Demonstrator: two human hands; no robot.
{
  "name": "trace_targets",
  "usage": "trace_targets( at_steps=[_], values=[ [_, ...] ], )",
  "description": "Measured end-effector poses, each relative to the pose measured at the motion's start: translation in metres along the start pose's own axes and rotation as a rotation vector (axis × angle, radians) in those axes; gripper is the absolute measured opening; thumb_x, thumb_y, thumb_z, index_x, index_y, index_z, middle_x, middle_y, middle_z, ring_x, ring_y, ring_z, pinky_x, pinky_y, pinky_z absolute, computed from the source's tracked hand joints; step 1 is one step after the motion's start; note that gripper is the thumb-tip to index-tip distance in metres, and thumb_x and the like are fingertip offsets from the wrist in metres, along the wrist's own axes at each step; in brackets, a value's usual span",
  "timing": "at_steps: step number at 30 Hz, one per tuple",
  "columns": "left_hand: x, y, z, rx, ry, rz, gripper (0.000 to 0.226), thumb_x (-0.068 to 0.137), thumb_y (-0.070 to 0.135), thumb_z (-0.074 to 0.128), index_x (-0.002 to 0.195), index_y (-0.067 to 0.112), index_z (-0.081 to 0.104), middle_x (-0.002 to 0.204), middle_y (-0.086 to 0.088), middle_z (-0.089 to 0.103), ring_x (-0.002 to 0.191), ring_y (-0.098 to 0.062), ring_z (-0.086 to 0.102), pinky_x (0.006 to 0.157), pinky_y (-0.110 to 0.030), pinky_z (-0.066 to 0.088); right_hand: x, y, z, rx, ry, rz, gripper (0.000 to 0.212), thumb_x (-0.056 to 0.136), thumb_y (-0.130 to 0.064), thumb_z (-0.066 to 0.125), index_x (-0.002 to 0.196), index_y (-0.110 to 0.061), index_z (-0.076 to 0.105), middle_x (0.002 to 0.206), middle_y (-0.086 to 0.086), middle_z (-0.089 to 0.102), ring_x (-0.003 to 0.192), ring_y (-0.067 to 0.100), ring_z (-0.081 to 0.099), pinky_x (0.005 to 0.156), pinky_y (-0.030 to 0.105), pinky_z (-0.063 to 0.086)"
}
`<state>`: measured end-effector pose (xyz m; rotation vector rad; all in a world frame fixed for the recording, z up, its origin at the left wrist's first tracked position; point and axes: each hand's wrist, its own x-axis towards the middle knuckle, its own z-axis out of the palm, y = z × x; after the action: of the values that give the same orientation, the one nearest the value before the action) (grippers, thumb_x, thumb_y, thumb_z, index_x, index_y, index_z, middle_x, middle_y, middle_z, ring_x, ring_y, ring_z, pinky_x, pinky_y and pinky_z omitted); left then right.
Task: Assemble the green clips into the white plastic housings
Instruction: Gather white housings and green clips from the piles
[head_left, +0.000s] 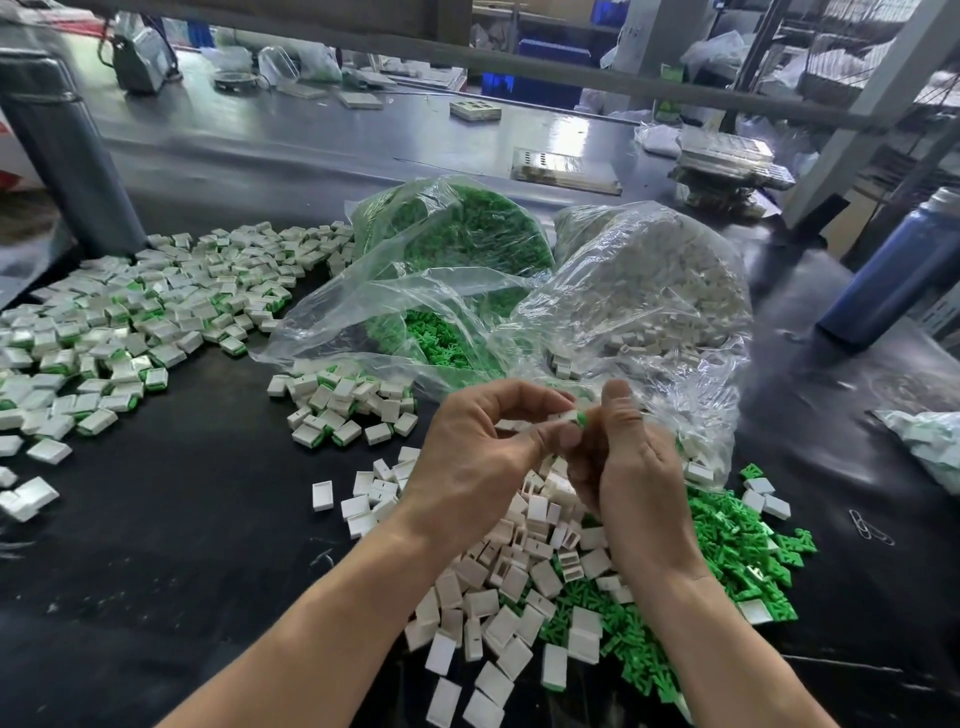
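Right above the loose parts, a small white plastic housing (563, 417) with a green clip (582, 419) showing at its end is pinched between both hands. The left hand (478, 447) curls its thumb and fingers onto the piece from the left; the right hand (628, 457) closes on it from the right, thumb raised. How far the clip sits inside the housing cannot be told.

Beneath the wrists lies a heap of empty white rectangular housings (498, 587), and touching its right side a heap of loose green clips (727, 540). Behind the hands, two clear plastic bags stand open on the black table (182, 519): one holding green clips (467, 234), one holding white housings (665, 291). The crumpled film of the nearer bag mouth partly veils the fingers. Finished white pieces with green edges (130, 312) spread over the table's left, with a smaller cluster (343, 405) nearer the hands. A dark blue bottle (898, 275) stands at far right.
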<state>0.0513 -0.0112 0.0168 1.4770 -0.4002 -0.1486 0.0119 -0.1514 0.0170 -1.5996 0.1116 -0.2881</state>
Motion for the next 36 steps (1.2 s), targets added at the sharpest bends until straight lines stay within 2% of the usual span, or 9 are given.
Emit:
trace_targets(
  at_steps=[4, 7, 11, 17, 20, 25, 30, 32, 36],
  values=[
    [0.003, 0.000, -0.009, 0.033, 0.057, 0.019, 0.010, 0.085, 0.012, 0.081, 0.093, 0.017, 0.076, 0.088, 0.002, 0.077, 0.081, -0.007, 0.071, 0.073, -0.018, 0.056, 0.005, -0.001, -0.016, -0.071, -0.016, -0.144, 0.030, 0.103, -0.040, 0.057, 0.092, -0.018, 0.074, 0.075, 0.001, 0.070, 0.059, 0.010, 0.056, 0.049, 0.016, 0.042],
    [0.004, -0.001, -0.011, 0.075, 0.058, 0.029, 0.011, 0.086, 0.010, 0.081, 0.095, 0.013, 0.076, 0.087, 0.002, 0.078, 0.077, -0.004, 0.071, 0.069, -0.014, 0.055, 0.005, -0.002, -0.017, -0.143, -0.070, -0.211, 0.009, 0.096, -0.029, 0.069, 0.101, -0.027, 0.076, 0.086, -0.001, 0.075, 0.069, 0.010, 0.064, 0.057, 0.016, 0.048],
    [0.004, -0.001, -0.010, 0.098, 0.053, 0.023, 0.011, 0.086, 0.009, 0.081, 0.095, 0.012, 0.076, 0.084, 0.005, 0.077, 0.075, -0.002, 0.071, 0.068, -0.013, 0.054, 0.005, 0.001, -0.015, -0.201, -0.049, -0.236, 0.013, 0.094, -0.016, 0.074, 0.097, -0.028, 0.076, 0.085, -0.008, 0.075, 0.074, 0.007, 0.068, 0.061, 0.015, 0.050],
    [0.004, -0.003, -0.009, 0.054, 0.059, 0.005, 0.011, 0.085, 0.007, 0.081, 0.094, 0.012, 0.076, 0.083, 0.004, 0.077, 0.075, -0.002, 0.071, 0.069, -0.013, 0.054, 0.008, 0.007, -0.014, -0.317, -0.016, -0.247, 0.007, 0.096, -0.019, 0.070, 0.100, -0.024, 0.073, 0.086, -0.011, 0.071, 0.074, 0.010, 0.066, 0.064, 0.024, 0.050],
    [0.004, -0.003, -0.011, 0.074, 0.077, -0.011, 0.015, 0.084, 0.010, 0.083, 0.095, 0.015, 0.075, 0.085, 0.004, 0.077, 0.076, -0.003, 0.071, 0.069, -0.015, 0.055, 0.008, 0.009, -0.014, -0.352, 0.002, -0.261, 0.007, 0.097, -0.020, 0.071, 0.100, -0.025, 0.073, 0.085, -0.014, 0.071, 0.074, 0.008, 0.067, 0.063, 0.019, 0.049],
    [0.006, -0.003, -0.037, 0.378, 0.167, -0.042, 0.013, 0.088, 0.017, 0.080, 0.094, 0.026, 0.074, 0.087, 0.015, 0.075, 0.080, 0.002, 0.072, 0.071, -0.015, 0.057, 0.013, 0.010, -0.029, -0.397, 0.010, -0.153, 0.005, 0.098, -0.032, 0.069, 0.096, -0.032, 0.073, 0.086, -0.019, 0.072, 0.075, 0.004, 0.067, 0.064, 0.019, 0.056],
    [0.010, -0.003, -0.068, 0.770, 0.387, -0.073, 0.008, 0.088, 0.026, 0.081, 0.089, 0.032, 0.075, 0.083, 0.019, 0.069, 0.072, 0.003, 0.065, 0.057, -0.008, 0.045, 0.018, 0.009, -0.047, -0.592, -0.022, -0.076, 0.011, 0.099, -0.034, 0.069, 0.088, -0.033, 0.070, 0.081, -0.023, 0.069, 0.079, -0.007, 0.064, 0.059, 0.008, 0.048],
    [0.013, -0.004, -0.076, 0.870, 0.465, -0.093, 0.005, 0.089, 0.027, 0.082, 0.088, 0.031, 0.078, 0.087, 0.017, 0.072, 0.076, 0.004, 0.062, 0.061, -0.014, 0.043, 0.020, 0.009, -0.051, -0.662, -0.011, -0.031, 0.016, 0.099, -0.039, 0.068, 0.084, -0.033, 0.070, 0.076, -0.013, 0.068, 0.075, 0.002, 0.065, 0.059, 0.014, 0.047],
    [0.017, -0.007, -0.086, 0.937, 0.560, -0.128, 0.008, 0.092, 0.026, 0.079, 0.099, 0.026, 0.077, 0.098, 0.008, 0.076, 0.085, -0.013, 0.069, 0.080, -0.033, 0.059, 0.023, 0.007, -0.056, -0.751, -0.011, 0.042, 0.024, 0.097, -0.046, 0.069, 0.080, -0.029, 0.069, 0.080, -0.007, 0.066, 0.077, 0.011, 0.063, 0.064, 0.028, 0.047]
  ],
)
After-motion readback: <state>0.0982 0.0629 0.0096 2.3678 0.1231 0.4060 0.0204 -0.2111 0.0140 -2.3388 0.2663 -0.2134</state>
